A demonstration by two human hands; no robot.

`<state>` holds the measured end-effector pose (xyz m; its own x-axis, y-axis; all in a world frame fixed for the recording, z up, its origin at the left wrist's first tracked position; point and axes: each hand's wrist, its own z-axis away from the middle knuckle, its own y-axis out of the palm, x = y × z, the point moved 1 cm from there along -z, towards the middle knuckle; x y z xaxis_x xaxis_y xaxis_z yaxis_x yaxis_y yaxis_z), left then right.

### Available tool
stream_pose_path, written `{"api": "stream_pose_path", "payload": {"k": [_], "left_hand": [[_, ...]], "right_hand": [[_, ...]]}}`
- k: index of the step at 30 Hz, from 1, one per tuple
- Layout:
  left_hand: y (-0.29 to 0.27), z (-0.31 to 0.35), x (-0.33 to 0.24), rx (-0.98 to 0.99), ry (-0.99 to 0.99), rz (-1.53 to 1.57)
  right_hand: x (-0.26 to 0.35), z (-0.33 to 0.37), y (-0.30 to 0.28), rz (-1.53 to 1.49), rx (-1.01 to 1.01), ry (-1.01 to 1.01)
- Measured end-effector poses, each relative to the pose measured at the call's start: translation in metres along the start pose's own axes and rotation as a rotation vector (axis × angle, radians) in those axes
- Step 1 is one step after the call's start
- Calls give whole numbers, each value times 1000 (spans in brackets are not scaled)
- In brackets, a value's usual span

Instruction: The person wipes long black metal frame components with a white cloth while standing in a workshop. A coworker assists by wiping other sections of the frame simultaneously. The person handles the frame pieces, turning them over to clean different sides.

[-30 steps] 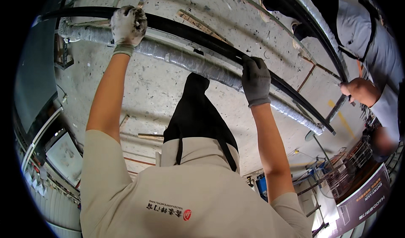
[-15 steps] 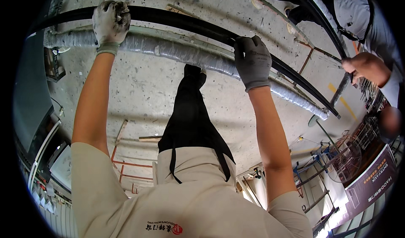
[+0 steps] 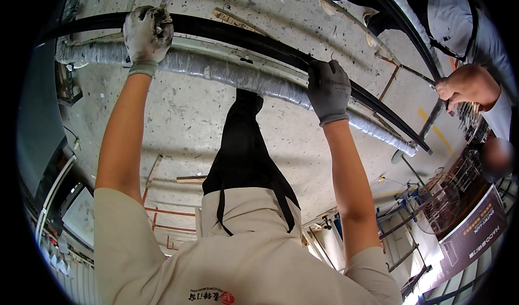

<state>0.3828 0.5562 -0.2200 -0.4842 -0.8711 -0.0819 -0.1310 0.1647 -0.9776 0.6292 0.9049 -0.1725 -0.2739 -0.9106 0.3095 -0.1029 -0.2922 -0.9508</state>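
A long black profile bar [image 3: 232, 39] runs across the upper part of the view, from far left down to the right. My left hand [image 3: 147, 34], in a stained whitish glove, is closed around it near its left part. Further right, my right hand [image 3: 328, 88] in a grey glove grips the same bar, fingers curled over its far side. Just nearer than the bar lies a rail wrapped in shiny plastic film [image 3: 227, 72], roughly parallel to it. The undersides of both hands' fingers are hidden.
At upper right, a co-worker's hand [image 3: 466, 86] holds another black bar [image 3: 403, 21]. A wooden strip [image 3: 238, 21] lies on the speckled floor [image 3: 178, 121] beyond the bar. A wire-caged fan [image 3: 439, 210] and a dark banner [image 3: 473, 229] stand at lower right. A dark panel [image 3: 40, 121] is at left.
Both my hands have shifted slightly right and nearer, with the black bar coming slightly nearer too. The co-worker's hand has moved a little.
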Motion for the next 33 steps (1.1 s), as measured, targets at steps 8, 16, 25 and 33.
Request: {"api": "stream_pose_path", "payload": {"k": [8, 16, 25, 33], "left_hand": [[5, 1, 4, -48, 22, 56], [0, -3, -1, -24, 12, 49], [-1, -4, -2, -8, -25, 46], [2, -4, 1, -105, 39, -8]], "right_hand": [[16, -16, 7, -28, 67, -75], [3, -27, -6, -106, 159, -171], [-3, -30, -14, -138, 233, -198], [-16, -24, -20, -144, 268, -74]]}}
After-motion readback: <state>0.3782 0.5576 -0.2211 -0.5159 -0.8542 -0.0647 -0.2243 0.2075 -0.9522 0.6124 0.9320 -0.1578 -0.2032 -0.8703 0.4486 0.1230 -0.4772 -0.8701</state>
